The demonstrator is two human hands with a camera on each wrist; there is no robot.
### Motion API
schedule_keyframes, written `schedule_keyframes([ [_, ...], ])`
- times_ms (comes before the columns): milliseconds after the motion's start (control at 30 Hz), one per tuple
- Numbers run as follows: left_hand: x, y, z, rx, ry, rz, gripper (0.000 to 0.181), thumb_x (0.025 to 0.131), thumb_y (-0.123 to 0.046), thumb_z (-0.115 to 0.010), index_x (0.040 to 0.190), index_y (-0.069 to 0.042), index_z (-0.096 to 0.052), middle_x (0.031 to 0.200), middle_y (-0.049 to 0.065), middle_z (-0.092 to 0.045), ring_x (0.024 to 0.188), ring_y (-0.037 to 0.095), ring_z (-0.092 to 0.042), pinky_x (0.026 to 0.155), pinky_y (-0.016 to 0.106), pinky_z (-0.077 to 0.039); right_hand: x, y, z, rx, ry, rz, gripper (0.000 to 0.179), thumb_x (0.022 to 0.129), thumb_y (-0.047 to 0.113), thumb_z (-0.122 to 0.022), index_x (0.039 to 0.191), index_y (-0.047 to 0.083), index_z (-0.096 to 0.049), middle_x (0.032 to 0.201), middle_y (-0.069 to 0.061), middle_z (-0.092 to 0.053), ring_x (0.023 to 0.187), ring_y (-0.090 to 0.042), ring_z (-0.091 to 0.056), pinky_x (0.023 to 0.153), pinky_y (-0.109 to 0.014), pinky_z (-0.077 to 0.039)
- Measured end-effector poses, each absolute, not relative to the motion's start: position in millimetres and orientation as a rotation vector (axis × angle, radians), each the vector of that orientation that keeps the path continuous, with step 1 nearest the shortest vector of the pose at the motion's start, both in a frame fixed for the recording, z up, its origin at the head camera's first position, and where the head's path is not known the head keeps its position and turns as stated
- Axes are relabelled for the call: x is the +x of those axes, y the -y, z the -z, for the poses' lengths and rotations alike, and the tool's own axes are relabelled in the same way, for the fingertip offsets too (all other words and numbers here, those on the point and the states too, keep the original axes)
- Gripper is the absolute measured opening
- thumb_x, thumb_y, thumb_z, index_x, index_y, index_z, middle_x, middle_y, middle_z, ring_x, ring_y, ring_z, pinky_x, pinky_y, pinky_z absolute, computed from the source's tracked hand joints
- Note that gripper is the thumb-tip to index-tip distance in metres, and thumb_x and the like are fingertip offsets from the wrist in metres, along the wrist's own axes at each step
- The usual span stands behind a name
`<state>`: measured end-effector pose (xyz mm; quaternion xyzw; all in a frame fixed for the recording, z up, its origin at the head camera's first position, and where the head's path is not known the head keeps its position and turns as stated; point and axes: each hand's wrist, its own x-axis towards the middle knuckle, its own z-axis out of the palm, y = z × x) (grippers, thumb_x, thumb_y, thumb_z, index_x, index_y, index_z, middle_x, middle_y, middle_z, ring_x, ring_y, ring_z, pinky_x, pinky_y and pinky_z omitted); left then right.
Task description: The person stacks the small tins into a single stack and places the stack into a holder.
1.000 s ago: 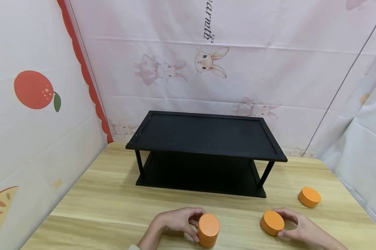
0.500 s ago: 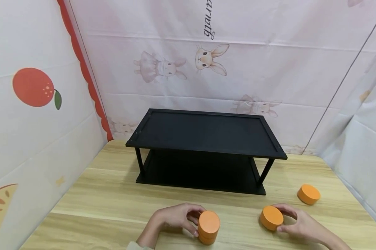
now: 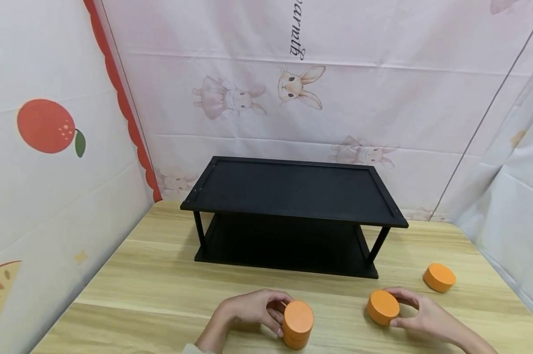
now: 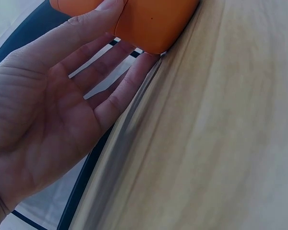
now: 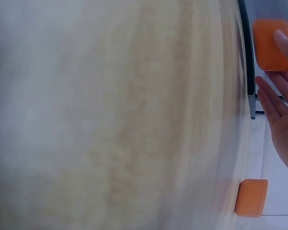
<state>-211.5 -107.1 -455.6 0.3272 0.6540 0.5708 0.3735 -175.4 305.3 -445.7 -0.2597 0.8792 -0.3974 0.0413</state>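
Observation:
My left hand (image 3: 257, 310) grips a stack of two round orange boxes (image 3: 298, 322) at the table's front, thumb on the near side and fingers behind. In the left wrist view, the lower box (image 4: 156, 24) stands at the table surface, with the thumb across the seam above it. My right hand (image 3: 421, 317) pinches a single round orange box (image 3: 383, 307) between thumb and fingers. A strip of background shows between this box (image 5: 272, 45) and the tabletop in the right wrist view. Another round orange box (image 3: 439, 277) lies flat behind the right hand.
A low black two-tier rack (image 3: 293, 189) stands toward the back of the wooden table (image 3: 160, 290), its lower board close to the tabletop. Printed cloth (image 3: 249, 123) hangs behind and at both sides. Bare table lies between the rack and my hands.
My right hand has shifted slightly left and away from me with its orange box. The left hand stays around the stack. The head view has wavered a little.

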Motion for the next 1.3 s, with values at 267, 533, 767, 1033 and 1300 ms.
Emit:
schedule_keyframes([
  [267, -212, 106, 455, 0.842, -1.652, -1.456, 0.053, 0.075, 0.016, -0.066, 0.123, -0.002, -0.052, 0.108, 0.002, -0.059, 0.094, 0.016, -0.06, 0.082, 0.027, -0.049, -176, -302, 444, -0.833, -2.68, 1.248, 0.049, 0.078, 0.015, -0.074, 0.121, 0.002, -0.054, 0.117, -0.002, -0.059, 0.102, -0.002, -0.053, 0.083, -0.018, -0.044],
  [533, -212, 104, 455, 0.864, -1.597, -1.446, 0.055, 0.076, 0.017, -0.063, 0.127, -0.001, -0.05, 0.111, 0.002, -0.058, 0.095, 0.017, -0.06, 0.083, 0.028, -0.049, -177, -299, 440, -0.82, -2.653, 1.237, 0.049, 0.08, 0.014, -0.073, 0.121, -0.001, -0.053, 0.116, -0.011, -0.058, 0.101, -0.002, -0.053, 0.082, -0.02, -0.046],
  [767, -212, 104, 455, 0.878, -1.621, -1.447, 0.055, 0.075, 0.016, -0.065, 0.125, -0.002, -0.051, 0.109, 0.001, -0.059, 0.094, 0.016, -0.06, 0.083, 0.028, -0.049, -180, -297, 438, -0.828, -2.673, 1.226, 0.049, 0.079, 0.017, -0.074, 0.121, 0.001, -0.053, 0.117, -0.009, -0.058, 0.102, -0.003, -0.053, 0.083, -0.02, -0.046],
  [1033, -212, 104, 454, 0.886, -1.601, -1.44, 0.054, 0.076, 0.016, -0.064, 0.125, -0.001, -0.049, 0.11, 0.001, -0.058, 0.094, 0.016, -0.06, 0.084, 0.028, -0.048, -181, -293, 436, -0.855, -2.624, 1.258, 0.049, 0.08, 0.015, -0.073, 0.122, 0.001, -0.053, 0.118, -0.008, -0.058, 0.103, -0.004, -0.053, 0.084, -0.02, -0.045],
  [1300, -211, 102, 453, 0.931, -1.614, -1.393, 0.053, 0.077, 0.013, -0.066, 0.126, -0.001, -0.05, 0.11, -0.003, -0.058, 0.095, 0.013, -0.06, 0.085, 0.027, -0.048, -180, -292, 437, -0.856, -2.626, 1.243, 0.048, 0.08, 0.015, -0.073, 0.122, 0.001, -0.053, 0.117, -0.006, -0.058, 0.102, -0.003, -0.053, 0.083, -0.02, -0.046],
])
